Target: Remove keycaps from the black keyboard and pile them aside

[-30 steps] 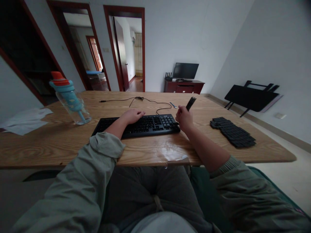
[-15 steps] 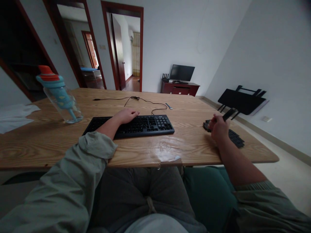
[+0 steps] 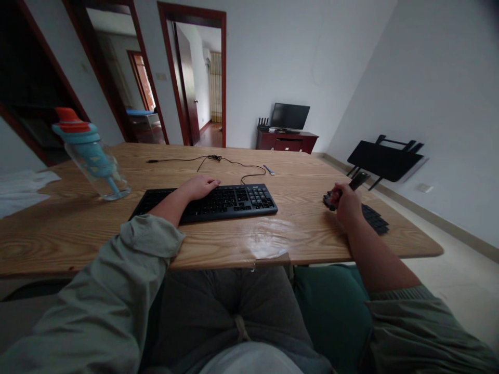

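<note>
A black keyboard (image 3: 249,202) lies on the wooden table in front of me. My left hand (image 3: 200,187) rests flat across its upper edge and keys, fingers stretched out to the right. Over at the table's right side, my right hand (image 3: 348,201) is closed around a dark elongated tool (image 3: 359,179), whose wider end points up and away; its exact kind I cannot make out. Beneath and beside that hand lie black keycap-like pieces (image 3: 375,219) in a flat group, partly hidden by the hand and wrist.
A clear bottle with a red and blue lid (image 3: 95,161) stands at the left, beside white tissue (image 3: 25,189). The keyboard's thin cable (image 3: 244,165) trails behind it, close to a small blue brush (image 3: 268,170). Torn clear film (image 3: 273,254) marks the table's front edge.
My right hand has turned slightly, and the dark tool in it has tilted. The left hand stays on the keyboard. The whole view has shifted a little.
</note>
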Motion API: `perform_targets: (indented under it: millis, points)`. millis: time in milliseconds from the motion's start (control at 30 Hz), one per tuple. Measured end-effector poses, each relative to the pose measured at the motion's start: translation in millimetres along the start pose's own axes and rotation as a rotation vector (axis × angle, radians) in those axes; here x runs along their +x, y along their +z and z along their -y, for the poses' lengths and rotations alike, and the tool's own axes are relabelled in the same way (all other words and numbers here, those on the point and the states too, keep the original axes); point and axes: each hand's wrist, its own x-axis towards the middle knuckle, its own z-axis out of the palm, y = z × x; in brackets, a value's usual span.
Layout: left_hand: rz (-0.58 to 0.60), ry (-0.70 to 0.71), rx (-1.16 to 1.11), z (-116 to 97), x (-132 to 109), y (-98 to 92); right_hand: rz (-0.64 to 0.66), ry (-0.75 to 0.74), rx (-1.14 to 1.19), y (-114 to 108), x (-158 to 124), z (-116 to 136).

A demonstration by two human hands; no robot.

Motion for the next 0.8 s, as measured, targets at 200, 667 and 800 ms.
perform_targets:
  millis: [200,667,800]
  points:
    - [-0.005,-0.004,-0.011,0.8,0.6,0.3,-0.022,0.010,0.010,-1.2,3.8,-4.0]
    - [-0.003,-0.001,0.006,1.8,0.3,0.3,-0.041,-0.219,-0.073,-9.5,-3.5,17.8]
    - [0.000,0.007,-0.008,1.5,0.7,0.1,0.300,-0.359,-0.743,-31.0,5.4,46.3]
